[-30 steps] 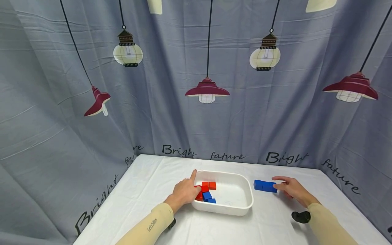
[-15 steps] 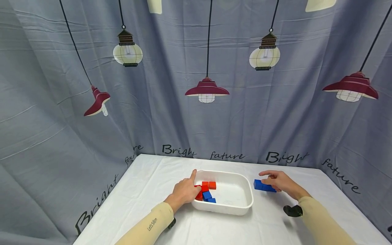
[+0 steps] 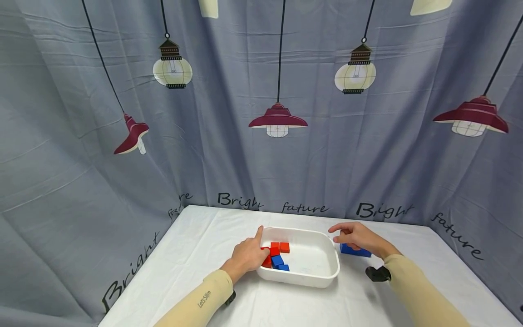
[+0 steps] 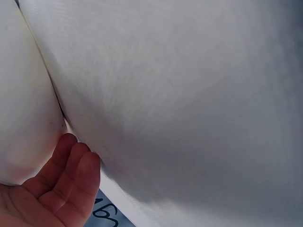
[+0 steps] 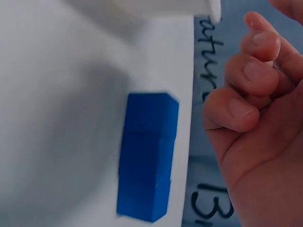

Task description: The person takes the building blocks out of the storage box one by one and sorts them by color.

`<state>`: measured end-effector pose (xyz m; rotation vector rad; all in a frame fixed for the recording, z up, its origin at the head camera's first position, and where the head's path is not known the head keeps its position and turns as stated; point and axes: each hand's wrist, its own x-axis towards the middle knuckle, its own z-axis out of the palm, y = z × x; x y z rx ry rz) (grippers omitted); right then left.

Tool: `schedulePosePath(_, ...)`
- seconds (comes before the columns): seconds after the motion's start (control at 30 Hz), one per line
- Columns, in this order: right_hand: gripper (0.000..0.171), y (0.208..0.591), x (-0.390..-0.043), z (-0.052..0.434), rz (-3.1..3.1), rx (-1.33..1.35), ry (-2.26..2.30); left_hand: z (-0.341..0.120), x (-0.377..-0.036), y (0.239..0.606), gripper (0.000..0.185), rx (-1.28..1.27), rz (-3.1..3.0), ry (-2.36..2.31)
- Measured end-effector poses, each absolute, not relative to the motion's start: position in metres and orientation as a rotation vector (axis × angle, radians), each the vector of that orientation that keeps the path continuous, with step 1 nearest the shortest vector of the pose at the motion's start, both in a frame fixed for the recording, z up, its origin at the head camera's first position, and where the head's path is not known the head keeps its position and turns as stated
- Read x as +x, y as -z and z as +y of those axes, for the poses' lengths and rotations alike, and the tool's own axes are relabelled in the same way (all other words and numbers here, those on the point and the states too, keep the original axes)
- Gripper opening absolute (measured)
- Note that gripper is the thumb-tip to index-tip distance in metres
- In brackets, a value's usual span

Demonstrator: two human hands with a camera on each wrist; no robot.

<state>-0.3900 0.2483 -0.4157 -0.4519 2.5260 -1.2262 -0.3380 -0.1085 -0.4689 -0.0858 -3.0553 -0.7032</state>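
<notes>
My left hand (image 3: 248,255) grips the left end of a white plastic box (image 3: 301,279), thumb inside the rim and index finger along it. The left wrist view has the other fingers (image 4: 87,175) against the box's outer wall. Red cubes (image 3: 284,247) and blue cubes (image 3: 277,260) lie at the box's left end, partly behind the thumb. My right hand (image 3: 361,237) hovers beside the box's far right corner, fingers loosely bent and holding nothing. Below it, a row of blue cubes (image 5: 147,156) stands on the table, end to end; the hand hides part of it in the head view.
A white cloth covers the table (image 3: 229,222). Behind it hangs a grey-blue curtain (image 3: 229,113) printed with lamps and lettering. The box's right wall (image 3: 334,261) stands between its inside and the blue row.
My right hand has moved left from the right end of the blue row, over it, to near the box's corner. The row stays in place. My left hand keeps its hold.
</notes>
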Motion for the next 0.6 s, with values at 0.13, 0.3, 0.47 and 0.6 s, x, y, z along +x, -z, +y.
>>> schedulePosePath(0.13, 0.045, 0.412, -0.390, 0.235, 2.514, -0.517, 1.200, -0.108, -0.339, 0.470, 0.076, -0.070, -3.058, 0.698)
schedulePosePath(0.3, 0.042, 0.409, -0.392, 0.214, 2.497, -0.570, 1.196, -0.108, -0.337, 0.469, 0.076, -0.072, -3.038, 0.721)
schedulePosePath(0.47, 0.042, 0.412, -0.391, 0.193, 2.375, -0.629, 1.192, -0.110, -0.332, 0.472, 0.076, -0.060, -3.046, 0.716)
schedulePosePath(0.6, 0.036, 0.409, -0.392, 0.182, 2.343, -0.672, 1.181, -0.108, -0.333, 0.472, 0.076, -0.078, -3.021, 0.736)
